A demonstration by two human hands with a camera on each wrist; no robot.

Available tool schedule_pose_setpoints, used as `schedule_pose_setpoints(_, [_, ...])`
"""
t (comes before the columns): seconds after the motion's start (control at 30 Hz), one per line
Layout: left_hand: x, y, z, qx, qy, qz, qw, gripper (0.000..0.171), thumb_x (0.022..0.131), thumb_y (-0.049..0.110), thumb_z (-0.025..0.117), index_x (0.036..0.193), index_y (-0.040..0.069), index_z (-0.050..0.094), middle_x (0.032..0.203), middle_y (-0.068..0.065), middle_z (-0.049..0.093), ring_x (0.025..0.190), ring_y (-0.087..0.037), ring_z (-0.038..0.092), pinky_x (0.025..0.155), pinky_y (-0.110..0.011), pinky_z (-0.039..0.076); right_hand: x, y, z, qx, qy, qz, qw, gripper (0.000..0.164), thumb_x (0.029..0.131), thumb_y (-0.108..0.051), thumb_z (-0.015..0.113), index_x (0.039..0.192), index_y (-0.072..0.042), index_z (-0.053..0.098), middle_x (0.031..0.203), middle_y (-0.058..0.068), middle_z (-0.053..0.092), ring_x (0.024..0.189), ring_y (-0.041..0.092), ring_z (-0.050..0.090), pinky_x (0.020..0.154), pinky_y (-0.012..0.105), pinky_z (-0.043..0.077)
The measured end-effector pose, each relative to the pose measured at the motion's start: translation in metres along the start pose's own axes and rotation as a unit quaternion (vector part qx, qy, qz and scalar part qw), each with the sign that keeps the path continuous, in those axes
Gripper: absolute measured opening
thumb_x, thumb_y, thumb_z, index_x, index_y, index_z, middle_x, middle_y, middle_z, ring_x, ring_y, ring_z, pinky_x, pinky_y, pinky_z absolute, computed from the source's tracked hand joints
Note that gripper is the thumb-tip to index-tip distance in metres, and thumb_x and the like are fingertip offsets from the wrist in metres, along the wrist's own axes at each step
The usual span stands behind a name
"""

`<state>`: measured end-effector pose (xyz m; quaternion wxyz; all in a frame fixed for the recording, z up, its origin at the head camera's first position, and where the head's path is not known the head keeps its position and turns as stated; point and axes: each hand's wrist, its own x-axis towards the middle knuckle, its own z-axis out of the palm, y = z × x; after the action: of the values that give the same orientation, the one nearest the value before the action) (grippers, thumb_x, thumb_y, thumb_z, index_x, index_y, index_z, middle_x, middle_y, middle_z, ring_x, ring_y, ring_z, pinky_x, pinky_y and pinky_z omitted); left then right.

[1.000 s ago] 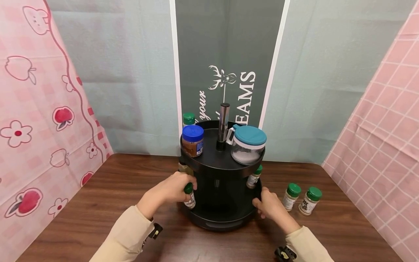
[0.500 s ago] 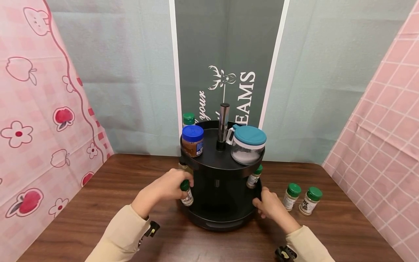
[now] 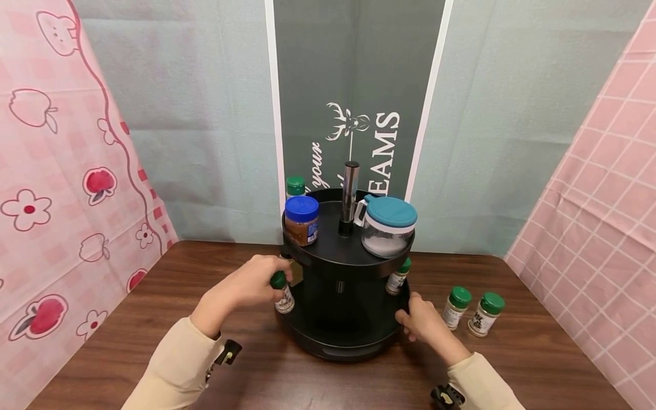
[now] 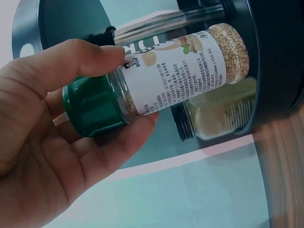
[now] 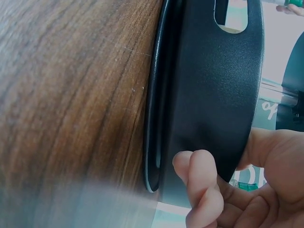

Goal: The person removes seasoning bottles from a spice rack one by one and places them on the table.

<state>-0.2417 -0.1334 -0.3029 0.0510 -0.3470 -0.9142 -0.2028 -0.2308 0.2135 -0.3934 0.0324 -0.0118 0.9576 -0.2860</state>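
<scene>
My left hand point(image 3: 251, 280) pinches a seasoning jar point(image 3: 285, 299) near its green cap, between thumb and fingers. In the left wrist view the jar point(image 4: 175, 71) has a white printed label and pale sesame-like seeds at its base. It is tilted and over the left side of the lower tier of a black two-tier rotating spice rack point(image 3: 338, 352). Close behind it on that tier is a container with yellowish contents point(image 4: 221, 114), partly hidden by my hand in the head view. My right hand point(image 3: 422, 322) grips the lower tier's rim point(image 5: 213, 90), thumb inside and fingers outside.
The upper tier bears a blue-lidded jar point(image 3: 301, 221), a teal-lidded glass pot point(image 3: 388, 226) and a green-capped jar point(image 3: 295, 187) behind. Another green-capped jar point(image 3: 397, 278) stands on the lower tier's right. Two more jars, one nearer point(image 3: 484, 315), stand on the wooden table point(image 3: 543, 353).
My left hand has carried the jar left and farther back along the lower tier's edge. My right hand and the rack have stayed in place.
</scene>
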Motion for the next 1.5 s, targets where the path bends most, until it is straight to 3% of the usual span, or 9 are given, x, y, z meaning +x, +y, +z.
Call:
schedule_pose_setpoints(0.33, [-0.011, -0.012, -0.006, -0.013, 0.002, -0.021, 0.9997, 0.020, 0.069, 0.000, 0.068, 0.083, 0.013, 0.063, 0.075, 0.005, 0.055, 0.057, -0.009, 0.041, 0.047, -0.023, 0.035, 0.001, 0.002, -0.001, -0.002, -0.002, -0.002, 1.000, 0.051, 0.085, -0.011, 0.054, 0.122, 0.019, 0.033, 0.055, 0.005, 0.054, 0.044, 0.019, 0.054, 0.049, 0.031, 0.042])
schedule_pose_setpoints(0.7, [-0.026, -0.035, -0.001, -0.019, -0.007, -0.045, 0.9988, 0.021, 0.066, -0.001, 0.067, 0.083, 0.010, 0.063, 0.071, 0.006, 0.054, 0.056, -0.008, 0.041, 0.048, -0.023, 0.036, 0.002, 0.001, 0.000, -0.003, -0.003, 0.003, 1.000, 0.051, 0.086, -0.011, 0.054, 0.122, 0.019, 0.033, 0.055, 0.005, 0.054, 0.044, 0.018, 0.054, 0.048, 0.031, 0.041])
schedule_pose_setpoints(1.1, [-0.036, -0.063, 0.005, -0.040, -0.015, -0.111, 0.9929, 0.023, 0.068, -0.002, 0.070, 0.085, 0.012, 0.061, 0.076, 0.002, 0.055, 0.058, -0.012, 0.044, 0.051, -0.027, 0.038, 0.002, 0.001, 0.001, -0.002, 0.001, -0.002, 1.000, 0.052, 0.086, -0.011, 0.054, 0.122, 0.019, 0.033, 0.055, 0.004, 0.054, 0.044, 0.018, 0.054, 0.048, 0.031, 0.042])
schedule_pose_setpoints(1.5, [-0.046, -0.084, 0.006, -0.032, -0.001, -0.148, 0.9884, 0.024, 0.067, -0.002, 0.073, 0.084, 0.010, 0.062, 0.078, 0.001, 0.058, 0.063, -0.013, 0.047, 0.053, -0.028, 0.042, 0.001, 0.001, 0.001, -0.001, 0.003, -0.001, 1.000, 0.053, 0.086, -0.011, 0.054, 0.123, 0.020, 0.031, 0.055, 0.005, 0.054, 0.044, 0.019, 0.054, 0.049, 0.031, 0.042])
